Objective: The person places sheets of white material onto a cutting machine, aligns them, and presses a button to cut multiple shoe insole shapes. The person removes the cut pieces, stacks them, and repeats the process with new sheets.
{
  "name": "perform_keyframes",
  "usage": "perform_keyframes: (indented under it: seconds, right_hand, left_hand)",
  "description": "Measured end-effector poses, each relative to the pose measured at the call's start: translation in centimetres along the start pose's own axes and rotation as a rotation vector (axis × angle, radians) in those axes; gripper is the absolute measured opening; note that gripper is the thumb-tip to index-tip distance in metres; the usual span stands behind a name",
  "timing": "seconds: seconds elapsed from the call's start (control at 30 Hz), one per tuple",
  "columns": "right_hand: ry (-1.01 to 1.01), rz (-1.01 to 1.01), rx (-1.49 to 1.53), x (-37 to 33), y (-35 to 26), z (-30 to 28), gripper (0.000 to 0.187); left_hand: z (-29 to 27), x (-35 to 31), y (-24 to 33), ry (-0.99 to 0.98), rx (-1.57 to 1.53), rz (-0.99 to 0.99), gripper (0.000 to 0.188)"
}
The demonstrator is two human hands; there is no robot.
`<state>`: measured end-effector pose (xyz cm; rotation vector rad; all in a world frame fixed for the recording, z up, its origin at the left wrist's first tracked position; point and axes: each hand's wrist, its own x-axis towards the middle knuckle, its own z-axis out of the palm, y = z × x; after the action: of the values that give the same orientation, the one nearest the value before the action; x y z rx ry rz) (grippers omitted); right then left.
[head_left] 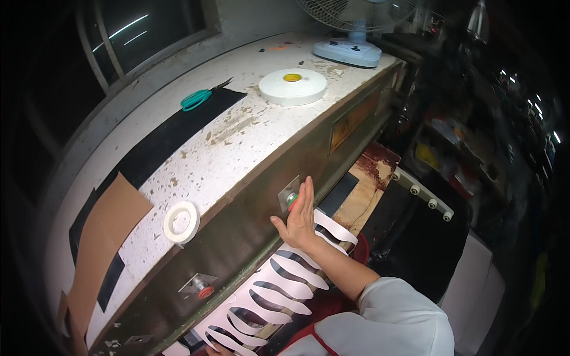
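My right hand (298, 218) is raised against the machine's dark green front, fingers straight and close together, thumb spread away. Its palm side lies over a green push button (291, 200) on a metal plate and partly hides it; it seems to touch the button. A pale pink sheet (240, 296) with a row of long curved cut-outs lies below, along the machine's lower edge. Only a little of my left hand (221, 350) shows at the bottom, by the sheet's near end. Its fingers are mostly hidden, so its grip is unclear.
A red button (205, 292) sits lower left on the machine front. On the speckled top are a tape roll (181, 222), a larger white roll (293, 88), teal-handled scissors (197, 99), a brown strip (110, 225), black material (160, 139) and a fan (350, 52).
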<state>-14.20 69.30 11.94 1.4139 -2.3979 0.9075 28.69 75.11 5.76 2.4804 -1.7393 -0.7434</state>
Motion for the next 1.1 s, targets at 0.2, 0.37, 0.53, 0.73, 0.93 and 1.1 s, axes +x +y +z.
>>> perform_keyframes:
  seconds: [0.2, 0.37, 0.53, 0.73, 0.93, 1.1]
  right_hand:
    - [-0.147, 0.055, -0.13, -3.0, 4.7, -4.4, 0.087]
    - [-0.261, 0.532, -0.081, -9.2, 12.2, -5.3, 0.03]
    - [-0.294, 0.478, -0.003, -11.2, 16.4, -3.8, 0.03]
    - [-0.032, 0.325, 0.13, -7.7, 13.8, -2.5, 0.034]
    - [0.07, 0.171, -0.124, -4.1, 8.1, 0.0, 0.035]
    - [-0.218, -0.284, 0.034, -2.5, 1.8, 6.4, 0.079]
  left_hand:
    - [0.8, -0.9, -1.9, 0.131, -0.227, 0.142, 0.034]
    - [0.2, -0.8, -1.9, 0.148, -0.307, 0.105, 0.029]
    - [0.0, -1.4, -2.3, 0.257, -0.243, 0.129, 0.028]
    - [0.8, 2.9, -1.0, 0.386, -0.344, 0.269, 0.026]
    - [-0.4, 8.1, 0.6, 0.414, -0.305, 0.326, 0.028]
    - [2.8, 8.3, 0.0, 0.323, -0.148, 0.17, 0.035]
